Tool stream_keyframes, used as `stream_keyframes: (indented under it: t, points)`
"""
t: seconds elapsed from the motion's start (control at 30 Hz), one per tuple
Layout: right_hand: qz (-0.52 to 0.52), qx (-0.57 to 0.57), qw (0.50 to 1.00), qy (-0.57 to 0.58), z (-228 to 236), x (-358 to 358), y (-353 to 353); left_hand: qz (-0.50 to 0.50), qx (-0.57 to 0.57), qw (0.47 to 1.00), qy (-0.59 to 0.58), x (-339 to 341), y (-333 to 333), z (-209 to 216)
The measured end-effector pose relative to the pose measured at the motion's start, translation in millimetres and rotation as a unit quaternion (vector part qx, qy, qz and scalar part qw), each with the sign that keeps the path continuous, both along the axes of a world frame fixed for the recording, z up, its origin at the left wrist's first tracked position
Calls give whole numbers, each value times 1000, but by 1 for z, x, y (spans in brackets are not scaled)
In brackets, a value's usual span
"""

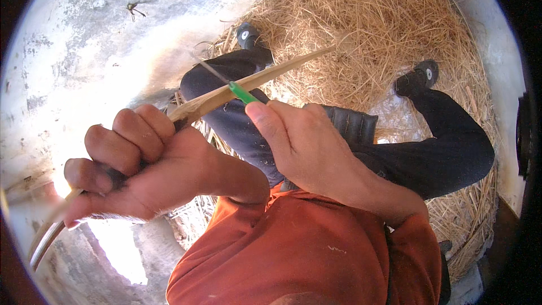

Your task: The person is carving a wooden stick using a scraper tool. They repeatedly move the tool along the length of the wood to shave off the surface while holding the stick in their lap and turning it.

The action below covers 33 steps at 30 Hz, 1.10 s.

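Observation:
My left hand (135,158) is closed round a long pale strip of split wood or bamboo (271,73), which points up to the right and tapers to a thin tip. Past the thumb side of that fist, a curved strip (48,237) runs out at the lower left; I cannot tell if it is the same piece. A green-handled knife (241,92) is in my right hand (310,152), with the fingers wrapped round its handle. Its thin blade crosses the strip near the middle, pointing up and left. Whether the edge bites into the wood cannot be made out.
My legs in dark trousers (451,158) are bent and spread beneath the hands. A black ribbed pad (350,124) lies between them. Straw-like shavings (361,11) cover the ground ahead. To the left is a stained whitish surface (84,51), glaring in strong light.

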State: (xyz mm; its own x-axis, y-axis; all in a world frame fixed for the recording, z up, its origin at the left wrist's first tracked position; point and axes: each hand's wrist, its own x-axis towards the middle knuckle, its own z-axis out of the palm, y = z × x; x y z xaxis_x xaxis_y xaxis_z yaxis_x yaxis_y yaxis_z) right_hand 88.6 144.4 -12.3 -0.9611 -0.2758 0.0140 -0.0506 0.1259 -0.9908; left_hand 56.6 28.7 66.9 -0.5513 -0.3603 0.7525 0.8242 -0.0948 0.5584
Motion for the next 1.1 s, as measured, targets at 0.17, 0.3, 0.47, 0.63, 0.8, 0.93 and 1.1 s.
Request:
stream_keyframes:
  t: [0.17,0.3,0.47,0.63,0.8,0.93,1.1]
  points:
    - [-45,111,991,61,-20,16,3,-140,-18,989,34,12,-1,0]
    - [-13,302,947,105,-24,21,9,17,31,999,21,13,-10,-2]
    - [-153,407,876,209,-148,0,79,74,42,996,7,5,-36,-5]
    - [-109,106,988,22,-24,13,36,-49,70,996,17,14,-35,-5]
    - [2,147,989,37,-10,26,-12,-67,17,998,-2,23,-36,-6]
    - [-60,200,971,114,-93,7,-10,-60,32,998,-14,25,-36,-7]
    - [-22,347,937,-15,-97,-14,31,-42,39,998,-12,26,-32,-10]
